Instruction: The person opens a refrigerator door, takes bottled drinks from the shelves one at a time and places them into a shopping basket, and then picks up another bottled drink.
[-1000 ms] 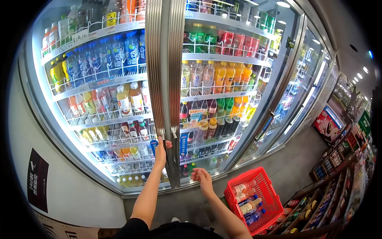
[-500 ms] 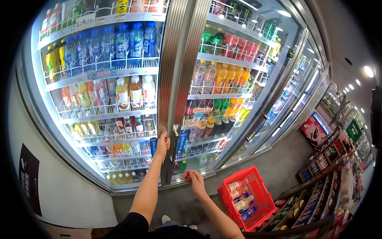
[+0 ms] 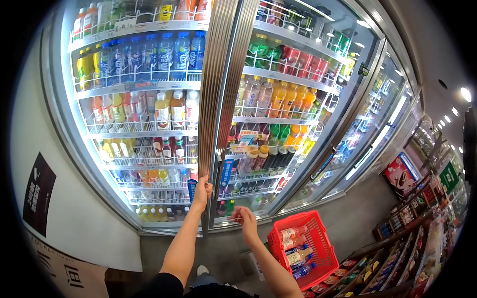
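Observation:
My left hand (image 3: pixel 201 192) is closed round the handle on the edge of the left fridge door (image 3: pixel 212 89), low down beside a blue tag (image 3: pixel 192 188). Behind the glass of that door stand rows of blue-capped bottles (image 3: pixel 166 54) and other drinks. My right hand (image 3: pixel 244 216) hangs in front of the right fridge door (image 3: pixel 237 99), off the glass, its fingers loosely curled and apart with nothing in them. To its right, a red basket (image 3: pixel 324 243) on the floor holds several bottles (image 3: pixel 298 256).
More glass fridge doors (image 3: pixel 367 124) run back to the right. Wooden shelves of packaged goods (image 3: pixel 392 263) line the lower right. A pale wall with a dark sign (image 3: pixel 39 193) is at the left. Grey floor (image 3: pixel 348 213) shows beyond the basket.
The view has shifted, with the fridge doors and basket now placed differently in it. My left hand stays at the left door's edge, its fingers now wrapped round the handle.

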### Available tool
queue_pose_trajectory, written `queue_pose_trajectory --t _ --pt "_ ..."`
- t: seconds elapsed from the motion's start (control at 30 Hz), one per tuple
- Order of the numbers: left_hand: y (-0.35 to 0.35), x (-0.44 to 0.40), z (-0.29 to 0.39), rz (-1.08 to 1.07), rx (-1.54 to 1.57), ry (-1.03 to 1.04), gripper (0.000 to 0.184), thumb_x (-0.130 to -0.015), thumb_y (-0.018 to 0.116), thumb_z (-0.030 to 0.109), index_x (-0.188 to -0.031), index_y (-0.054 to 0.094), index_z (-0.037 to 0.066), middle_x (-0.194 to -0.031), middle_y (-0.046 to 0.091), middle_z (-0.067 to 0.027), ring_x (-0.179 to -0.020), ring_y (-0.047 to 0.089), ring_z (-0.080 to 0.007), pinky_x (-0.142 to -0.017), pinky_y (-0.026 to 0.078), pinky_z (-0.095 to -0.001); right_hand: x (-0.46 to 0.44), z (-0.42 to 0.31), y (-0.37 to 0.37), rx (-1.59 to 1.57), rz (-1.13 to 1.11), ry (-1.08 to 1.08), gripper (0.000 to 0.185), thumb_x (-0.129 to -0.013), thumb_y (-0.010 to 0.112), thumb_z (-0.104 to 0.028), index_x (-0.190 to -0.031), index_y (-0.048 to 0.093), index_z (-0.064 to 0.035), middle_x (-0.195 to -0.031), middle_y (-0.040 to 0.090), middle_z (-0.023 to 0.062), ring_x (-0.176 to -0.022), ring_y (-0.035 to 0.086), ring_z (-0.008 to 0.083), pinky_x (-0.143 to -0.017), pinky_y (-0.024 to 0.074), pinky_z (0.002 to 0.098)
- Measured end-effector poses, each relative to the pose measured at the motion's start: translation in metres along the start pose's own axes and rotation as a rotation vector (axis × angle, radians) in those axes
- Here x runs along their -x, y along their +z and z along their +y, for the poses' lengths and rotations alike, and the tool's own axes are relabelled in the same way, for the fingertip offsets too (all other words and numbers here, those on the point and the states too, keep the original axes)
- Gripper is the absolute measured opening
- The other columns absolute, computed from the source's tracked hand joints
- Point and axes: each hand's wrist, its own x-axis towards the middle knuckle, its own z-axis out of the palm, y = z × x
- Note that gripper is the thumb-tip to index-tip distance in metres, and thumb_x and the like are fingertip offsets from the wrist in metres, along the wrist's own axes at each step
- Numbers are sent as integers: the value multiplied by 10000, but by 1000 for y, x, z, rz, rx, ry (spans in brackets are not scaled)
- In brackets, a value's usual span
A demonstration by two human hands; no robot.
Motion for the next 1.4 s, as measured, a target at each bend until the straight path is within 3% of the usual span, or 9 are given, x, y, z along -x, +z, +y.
queue_pose_trajectory --t 0.37,0.43,0.5,0.6,0.7,0.77,0.9,1.1,1.4 --pt "8 143 -5 182 -71 75 609 -970 332 572 -530 321 152 -491 276 37 -466 300 -99 -495 237 -266 46 -23 0 -6 -173 -69 303 -1021 461 -257 -1115 605 -8 -925 654 67 -823 614 124 -721 505 250" --pt "12 174 -6 417 -130 105 621 -981 342 563 -550 406 121 -546 363 21 -551 384 -114 -576 295 -248 57 -23 1 -20 -197 -52 302 -1019 465 -248 -1116 608 0 -924 652 67 -822 612 125 -723 495 247" --pt "12 208 -17 448 -4 97 525 -1006 362 486 -698 506 86 -677 459 -10 -675 450 -126 -668 337 -255 69 -18 0 -8 -221 -59 293 -1019 460 -233 -1115 611 -1 -927 653 70 -822 609 127 -729 491 255" --pt "17 259 -35 855 14 399 208 -1019 433 270 -962 501 82 -889 493 -21 -820 452 -108 -737 366 -260 87 -15 0 -29 -249 -25 280 -1026 440 -206 -1116 621 -11 -934 660 53 -829 597 103 -721 476 239" --pt "28 291 -33 969 -53 598 175 -1008 454 236 -940 503 83 -820 473 -5 -761 451 -92 -697 383 -235 97 -13 -3 -29 -255 -21 276 -1027 441 -209 -1111 621 -18 -929 657 48 -826 596 103 -717 477 241" --pt "70 298 6 619 67 554 191 -1008 452 252 -925 515 92 -730 500 13 -581 451 -48 -490 303 -177 103 -16 -6 -18 -250 -24 284 -1018 445 -210 -1114 613 -2 -943 659 79 -818 608 120 -725 488 246" --pt "109 252 43 158 -107 429 238 -1008 455 267 -993 579 65 -764 559 -11 -596 490 -52 -475 310 -181 104 -25 -9 -32 -227 -42 277 -1015 454 -208 -1115 614 -6 -943 661 79 -817 608 116 -720 489 242" --pt "60 162 52 296 -59 206 337 -966 386 365 -1045 572 94 -798 580 -9 -636 526 -88 -531 337 -221 98 -52 1 -14 -225 -65 288 -1018 453 -229 -1125 613 -15 -940 662 74 -810 609 115 -708 484 237" --pt "56 169 41 424 37 252 495 -975 306 549 -1091 483 102 -808 555 -19 -626 482 -83 -498 315 -206 84 -68 26 8 -272 -128 286 -1022 435 -218 -1149 600 -23 -953 656 77 -838 604 121 -716 474 233"
